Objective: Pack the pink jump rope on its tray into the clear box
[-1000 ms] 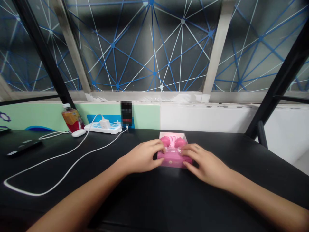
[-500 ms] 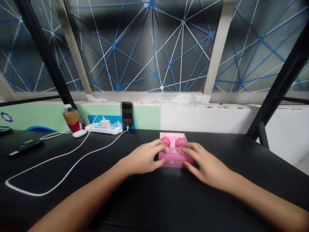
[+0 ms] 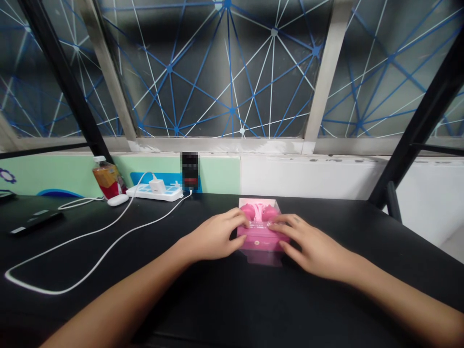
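A pink box (image 3: 259,232) sits on the black table, its paler lid or back panel raised behind. Inside lie two rounded pink pieces (image 3: 270,212) with pale pink cords (image 3: 258,211) between them; their kind is unclear. My left hand (image 3: 215,234) holds the box's left side, fingers curled over the top edge and thumb at the front corner. From the right, my right hand (image 3: 311,246) rests its fingers on the top, with the thumb by the front right corner. A faint purplish patch (image 3: 264,258) shows before the box; I cannot tell whether it is a flap or a reflection.
At the back left stand a white power strip (image 3: 159,193) with a plugged-in charger (image 3: 157,186), a drink bottle (image 3: 106,179) and a white oval object (image 3: 118,199). A white cable (image 3: 105,256) loops across the left. A dark flat device (image 3: 36,222) lies farther left.
The purplish patch has appeared in front of the box. My right thumb has shifted slightly at the box's corner, while my left hand has barely moved.
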Available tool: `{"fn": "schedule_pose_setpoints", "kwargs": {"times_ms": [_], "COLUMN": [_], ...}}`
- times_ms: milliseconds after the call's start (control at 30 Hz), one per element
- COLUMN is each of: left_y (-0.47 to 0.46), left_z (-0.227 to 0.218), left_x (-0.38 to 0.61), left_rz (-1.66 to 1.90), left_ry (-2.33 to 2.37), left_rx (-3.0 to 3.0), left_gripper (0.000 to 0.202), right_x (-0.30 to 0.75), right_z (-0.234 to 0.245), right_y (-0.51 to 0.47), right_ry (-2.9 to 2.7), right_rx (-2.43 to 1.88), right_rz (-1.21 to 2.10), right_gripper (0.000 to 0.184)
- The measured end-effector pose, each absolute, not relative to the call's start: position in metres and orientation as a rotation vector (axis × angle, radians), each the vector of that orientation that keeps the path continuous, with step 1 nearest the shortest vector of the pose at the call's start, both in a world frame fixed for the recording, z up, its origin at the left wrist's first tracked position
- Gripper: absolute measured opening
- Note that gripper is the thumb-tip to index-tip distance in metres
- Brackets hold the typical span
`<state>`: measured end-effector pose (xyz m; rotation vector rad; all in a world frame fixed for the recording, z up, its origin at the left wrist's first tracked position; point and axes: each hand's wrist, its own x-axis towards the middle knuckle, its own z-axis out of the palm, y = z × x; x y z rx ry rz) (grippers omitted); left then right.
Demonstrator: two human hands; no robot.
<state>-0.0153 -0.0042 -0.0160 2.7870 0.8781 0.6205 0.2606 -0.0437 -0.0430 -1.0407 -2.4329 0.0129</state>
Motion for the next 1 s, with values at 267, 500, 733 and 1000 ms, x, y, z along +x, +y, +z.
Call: {"fn": "schedule_pose_setpoints", "kwargs": {"times_ms": [267, 500, 733, 1000], "left_y": [-0.006, -0.006, -0.006, -0.005], "left_z": [-0.013, -0.008, -0.009, -0.009], "left_x": [-0.015, -0.017, -0.018, -0.014], "left_rz": [0.590, 0.595, 0.595, 0.559], "left_ry": [0.872, 0.824, 0.864, 0.841], "left_rx": [2.786, 2.793, 2.766, 2.801], "left_gripper": [0.031, 0.032, 0.039, 0.027], "right_x": [0.263, 0.273, 0.268, 0.269], "right_z": [-0.038, -0.028, -0.036, -0.042], "right_y": [-0.044, -0.042, -0.040, -0.038], "right_ry": [-2.445, -2.442, -2.375, -2.416], "right_rx": [-1.029, -0.948, -1.011, -1.060], "right_rz": [0.119, 0.309, 0.115, -0.111], "right_gripper": [0.054, 0.051, 0.031, 0.029]}}
